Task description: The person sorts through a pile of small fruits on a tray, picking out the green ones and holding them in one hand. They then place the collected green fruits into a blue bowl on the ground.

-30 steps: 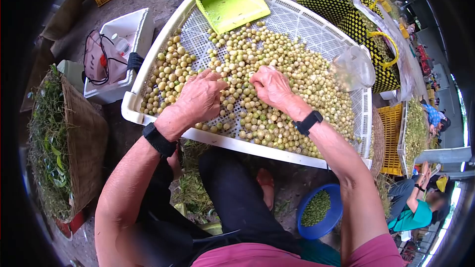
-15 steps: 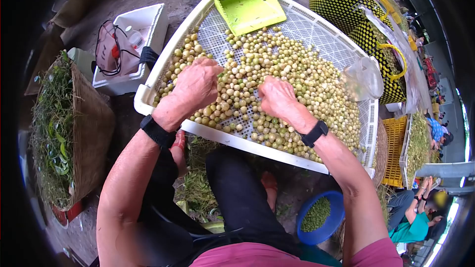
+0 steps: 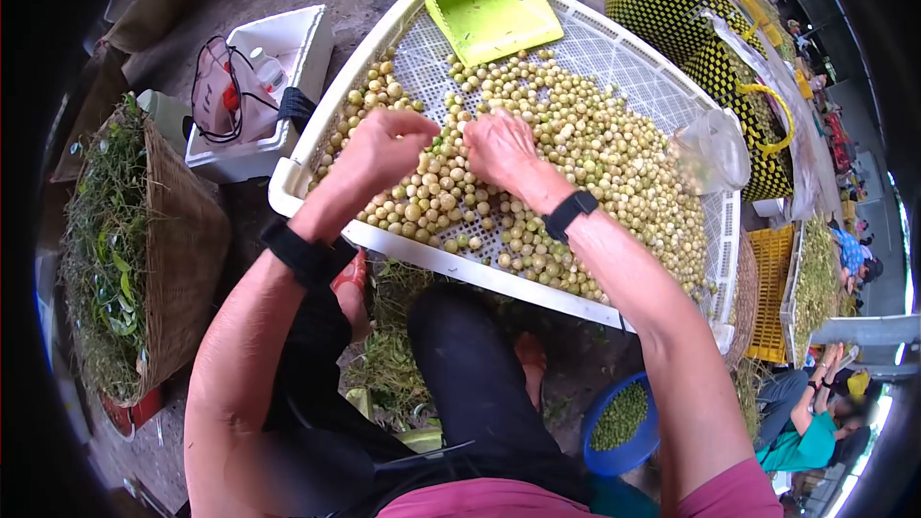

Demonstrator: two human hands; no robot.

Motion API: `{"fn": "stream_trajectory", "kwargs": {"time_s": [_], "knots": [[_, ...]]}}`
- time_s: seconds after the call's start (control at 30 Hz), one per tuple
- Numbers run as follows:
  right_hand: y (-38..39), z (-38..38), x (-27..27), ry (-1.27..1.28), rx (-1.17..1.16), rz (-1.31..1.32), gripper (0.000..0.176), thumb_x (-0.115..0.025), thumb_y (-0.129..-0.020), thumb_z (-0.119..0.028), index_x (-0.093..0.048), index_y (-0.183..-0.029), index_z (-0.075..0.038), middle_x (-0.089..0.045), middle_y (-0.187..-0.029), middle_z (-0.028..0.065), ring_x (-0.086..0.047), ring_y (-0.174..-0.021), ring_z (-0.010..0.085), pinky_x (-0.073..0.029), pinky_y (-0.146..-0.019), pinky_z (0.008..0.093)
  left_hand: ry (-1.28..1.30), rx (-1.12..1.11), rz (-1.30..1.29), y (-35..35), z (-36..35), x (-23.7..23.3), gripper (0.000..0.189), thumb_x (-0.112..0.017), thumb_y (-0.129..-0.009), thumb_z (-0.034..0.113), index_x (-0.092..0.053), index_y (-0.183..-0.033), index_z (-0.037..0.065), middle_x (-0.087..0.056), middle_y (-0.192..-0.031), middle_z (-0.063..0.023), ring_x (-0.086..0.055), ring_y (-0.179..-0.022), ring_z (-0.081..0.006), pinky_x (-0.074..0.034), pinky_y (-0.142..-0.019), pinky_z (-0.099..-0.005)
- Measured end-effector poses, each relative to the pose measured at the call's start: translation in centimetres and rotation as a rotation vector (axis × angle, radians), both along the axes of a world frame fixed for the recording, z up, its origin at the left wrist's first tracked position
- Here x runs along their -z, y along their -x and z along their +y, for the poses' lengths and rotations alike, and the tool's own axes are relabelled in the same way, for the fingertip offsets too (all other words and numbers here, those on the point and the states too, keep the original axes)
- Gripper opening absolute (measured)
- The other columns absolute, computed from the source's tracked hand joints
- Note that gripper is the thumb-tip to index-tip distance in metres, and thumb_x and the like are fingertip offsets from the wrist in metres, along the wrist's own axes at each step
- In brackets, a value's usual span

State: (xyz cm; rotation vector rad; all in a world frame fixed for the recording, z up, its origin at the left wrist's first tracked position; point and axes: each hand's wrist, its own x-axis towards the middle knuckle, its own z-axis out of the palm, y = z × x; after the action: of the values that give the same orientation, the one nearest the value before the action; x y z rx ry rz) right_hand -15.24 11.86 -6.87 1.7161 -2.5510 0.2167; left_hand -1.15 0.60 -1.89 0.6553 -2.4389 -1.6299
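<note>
Small round yellow-green fruits (image 3: 614, 153) are spread over a white perforated plastic tray (image 3: 489, 280). Above the fruits at the tray's left side, my left hand (image 3: 386, 146) is closed, its fingertips pinched together. My right hand (image 3: 501, 152) is closed too, fingertips down among the fruits and pointing towards the left hand. Only a short gap separates the two. Whatever the fingertips hold, if anything, is hidden or too small to make out. A lime-green dustpan (image 3: 489, 10) rests on the tray's far edge, and a clear plastic container (image 3: 712, 152) lies at its right end.
To the left stand a woven basket (image 3: 182, 240) of leafy stems and a white foam box (image 3: 312, 53). A blue basin (image 3: 622, 456) of small green fruits sits on the ground near my legs. Black-and-yellow woven bags (image 3: 662, 0) are at far right; another person (image 3: 804, 432) sits lower right.
My right hand has moved left over the fruits, closer to my left hand. My left hand has shifted only slightly and stays closed. The tray appears a little further right in view.
</note>
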Motion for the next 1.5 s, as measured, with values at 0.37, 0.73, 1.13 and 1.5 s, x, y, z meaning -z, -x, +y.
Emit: {"fn": "stream_trajectory", "kwargs": {"time_s": [0.37,0.73,1.13,1.5], "knots": [[0.8,4.0,-3.3,0.304,0.068,-0.589,0.014,-0.051,-0.073,-0.01,-0.064,-0.075,-0.006,-0.063,-0.069,0.0087,-0.06,-0.061,0.0185,-0.047,-0.06,0.0298,-1.549,-0.296,0.019,0.8,1.1,1.3,0.025,-0.04,-0.088,0.019,-0.05,-0.097,-0.002,-0.052,-0.086,-0.0094,-0.054,-0.071,-0.017,-0.05,-0.059,-0.0228],[-2.1,3.5,-2.0,0.253,0.255,-0.552,0.011,-0.052,-0.068,-0.01,-0.062,-0.072,-0.005,-0.062,-0.071,0.0109,-0.06,-0.067,0.0244,-0.047,-0.062,0.0324,-1.322,-0.414,-0.01,-1.1,-0.5,1.1,0.025,-0.042,-0.085,0.019,-0.053,-0.095,-0.001,-0.054,-0.079,-0.0068,-0.054,-0.065,-0.0123,-0.046,-0.055,-0.0192],[-4.4,1.5,0.3,0.292,-0.351,-0.332,0.016,-0.054,-0.067,-0.006,-0.06,-0.082,-0.008,-0.057,-0.086,0.0073,-0.051,-0.088,0.0242,-0.043,-0.078,0.0342,-1.408,-0.515,0.106,-2.8,-2.3,1.2,0.02,-0.046,-0.084,0.012,-0.052,-0.095,-0.004,-0.054,-0.078,-0.0062,-0.053,-0.063,-0.0115,-0.047,-0.052,-0.0175],[-2.7,-2.8,-0.2,0.208,-0.035,-0.245,0.017,-0.053,-0.07,-0.011,-0.061,-0.084,-0.008,-0.057,-0.078,0.0109,-0.055,-0.076,0.028,-0.045,-0.067,0.0377,-1.414,-0.512,0.136,-3.9,-4.2,1.8,0.02,-0.047,-0.082,0.011,-0.053,-0.094,-0.003,-0.053,-0.076,-0.0052,-0.051,-0.06,-0.0094,-0.045,-0.049,-0.0161]]}}
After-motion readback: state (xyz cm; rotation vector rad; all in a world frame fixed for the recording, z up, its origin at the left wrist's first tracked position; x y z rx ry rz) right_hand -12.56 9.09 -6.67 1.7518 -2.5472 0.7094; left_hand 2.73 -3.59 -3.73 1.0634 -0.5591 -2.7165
